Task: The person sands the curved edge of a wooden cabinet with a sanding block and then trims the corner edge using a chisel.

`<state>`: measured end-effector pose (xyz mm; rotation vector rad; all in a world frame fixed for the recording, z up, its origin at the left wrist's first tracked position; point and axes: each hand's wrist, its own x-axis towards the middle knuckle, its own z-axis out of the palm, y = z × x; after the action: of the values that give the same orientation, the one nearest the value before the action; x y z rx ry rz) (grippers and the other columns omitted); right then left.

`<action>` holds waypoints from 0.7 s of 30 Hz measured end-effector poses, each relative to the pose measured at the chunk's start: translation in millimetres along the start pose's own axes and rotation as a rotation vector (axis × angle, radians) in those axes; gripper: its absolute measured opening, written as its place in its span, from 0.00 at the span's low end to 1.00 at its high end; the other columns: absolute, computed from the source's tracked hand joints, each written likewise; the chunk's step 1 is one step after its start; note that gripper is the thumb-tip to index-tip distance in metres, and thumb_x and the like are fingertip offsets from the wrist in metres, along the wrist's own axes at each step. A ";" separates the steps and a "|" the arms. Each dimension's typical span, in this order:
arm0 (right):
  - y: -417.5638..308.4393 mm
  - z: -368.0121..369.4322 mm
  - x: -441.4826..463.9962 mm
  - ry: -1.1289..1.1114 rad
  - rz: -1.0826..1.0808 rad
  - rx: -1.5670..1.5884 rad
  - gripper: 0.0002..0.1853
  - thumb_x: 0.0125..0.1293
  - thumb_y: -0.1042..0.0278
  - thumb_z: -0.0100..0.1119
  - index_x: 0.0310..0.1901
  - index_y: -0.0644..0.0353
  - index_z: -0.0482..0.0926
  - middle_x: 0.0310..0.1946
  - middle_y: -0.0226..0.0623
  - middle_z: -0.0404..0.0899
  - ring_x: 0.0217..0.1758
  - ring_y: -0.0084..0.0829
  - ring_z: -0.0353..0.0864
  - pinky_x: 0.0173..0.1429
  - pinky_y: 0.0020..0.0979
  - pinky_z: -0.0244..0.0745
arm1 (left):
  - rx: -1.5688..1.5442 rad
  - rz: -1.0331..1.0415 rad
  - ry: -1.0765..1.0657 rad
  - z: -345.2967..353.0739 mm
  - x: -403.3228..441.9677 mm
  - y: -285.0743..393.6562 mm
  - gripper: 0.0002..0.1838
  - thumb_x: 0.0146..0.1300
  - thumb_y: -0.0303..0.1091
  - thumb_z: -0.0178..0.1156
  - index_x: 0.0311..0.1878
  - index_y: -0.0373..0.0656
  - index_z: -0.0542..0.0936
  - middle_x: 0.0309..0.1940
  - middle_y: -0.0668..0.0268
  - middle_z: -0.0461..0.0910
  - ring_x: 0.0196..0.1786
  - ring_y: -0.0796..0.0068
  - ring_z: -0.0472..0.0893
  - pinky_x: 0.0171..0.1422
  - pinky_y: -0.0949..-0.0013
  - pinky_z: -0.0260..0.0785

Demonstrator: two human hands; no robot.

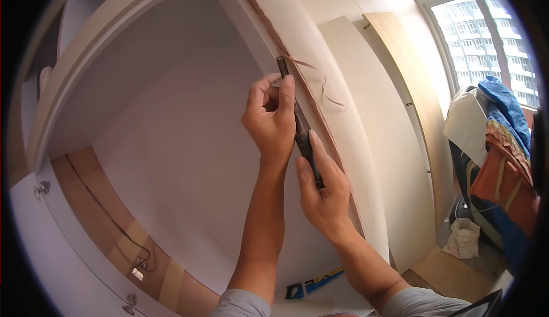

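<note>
A chisel (301,123) with a dark handle lies slantwise across the middle of the view, its tip up at the raw wooden edge (311,96) of a pale cabinet panel. My left hand (271,117) is closed around the blade, thumb pressed along it just below the tip. Lower down, my right hand (327,188) grips the dark handle, fingers along its sides. A thin wood shaving (300,62) curls off the edge beside the tip. Another thin curl (331,96) hangs a little lower against the pale panel.
The cabinet's pale interior (183,128) fills the left. A blue-handled saw (311,285) lies at the bottom. Cabinet doors with hinges (43,189) stand lower left. Leaning boards (409,88), a covered heap (500,162) and a white bag (462,238) are at right.
</note>
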<state>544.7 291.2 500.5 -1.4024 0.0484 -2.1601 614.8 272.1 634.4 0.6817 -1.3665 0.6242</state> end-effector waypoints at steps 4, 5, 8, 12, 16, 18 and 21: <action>10.7 -2.7 -4.2 -0.015 -0.089 -0.112 0.29 0.78 0.77 0.67 0.78 0.64 0.76 0.27 0.40 0.78 0.24 0.30 0.77 0.30 0.36 0.73 | 0.071 0.057 0.010 1.2 3.6 2.2 0.11 0.77 0.34 0.73 0.50 0.36 0.86 0.26 0.73 0.84 0.29 0.88 0.77 0.37 0.77 0.71; 11.5 -3.1 -2.8 -0.015 -0.087 -0.114 0.29 0.78 0.77 0.67 0.78 0.64 0.76 0.27 0.40 0.78 0.24 0.30 0.77 0.30 0.36 0.73 | 0.106 0.072 0.018 2.9 4.6 2.3 0.11 0.77 0.34 0.73 0.50 0.36 0.86 0.24 0.73 0.83 0.28 0.88 0.77 0.36 0.76 0.71; 12.8 -2.2 6.4 -0.011 -0.145 -0.092 0.30 0.77 0.77 0.67 0.79 0.64 0.76 0.24 0.38 0.73 0.22 0.30 0.71 0.28 0.37 0.70 | 0.123 0.066 0.022 4.7 11.5 3.4 0.10 0.77 0.33 0.73 0.50 0.36 0.86 0.24 0.73 0.83 0.28 0.88 0.76 0.35 0.76 0.71; 10.1 -3.4 12.9 -0.028 -0.144 -0.105 0.29 0.76 0.78 0.68 0.78 0.64 0.77 0.22 0.37 0.70 0.21 0.30 0.69 0.28 0.37 0.69 | 0.062 0.062 0.038 6.7 15.9 2.4 0.10 0.77 0.33 0.73 0.49 0.36 0.86 0.24 0.73 0.82 0.28 0.88 0.76 0.35 0.76 0.71; 12.0 -4.6 17.7 -0.018 -0.162 -0.089 0.29 0.76 0.78 0.68 0.77 0.64 0.78 0.21 0.38 0.70 0.22 0.30 0.70 0.29 0.37 0.70 | 0.024 0.048 0.049 10.5 18.7 4.2 0.10 0.75 0.34 0.74 0.47 0.36 0.87 0.28 0.71 0.86 0.31 0.88 0.79 0.39 0.77 0.72; 11.7 -3.4 23.5 -0.014 -0.170 -0.082 0.29 0.76 0.78 0.69 0.77 0.64 0.78 0.22 0.38 0.71 0.22 0.30 0.70 0.29 0.37 0.71 | 0.032 0.052 0.057 10.7 21.7 3.4 0.11 0.75 0.34 0.74 0.47 0.36 0.87 0.28 0.71 0.87 0.32 0.88 0.79 0.39 0.77 0.72; 9.7 -2.3 27.1 -0.016 -0.162 -0.073 0.29 0.76 0.78 0.69 0.77 0.63 0.78 0.22 0.39 0.72 0.22 0.31 0.71 0.30 0.36 0.71 | 0.106 0.104 0.058 12.0 27.1 1.7 0.10 0.77 0.33 0.73 0.49 0.35 0.85 0.25 0.71 0.84 0.28 0.87 0.78 0.36 0.75 0.72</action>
<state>538.8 269.7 518.8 -1.5106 0.0078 -2.2997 608.5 264.5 662.4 0.6752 -1.3277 0.7987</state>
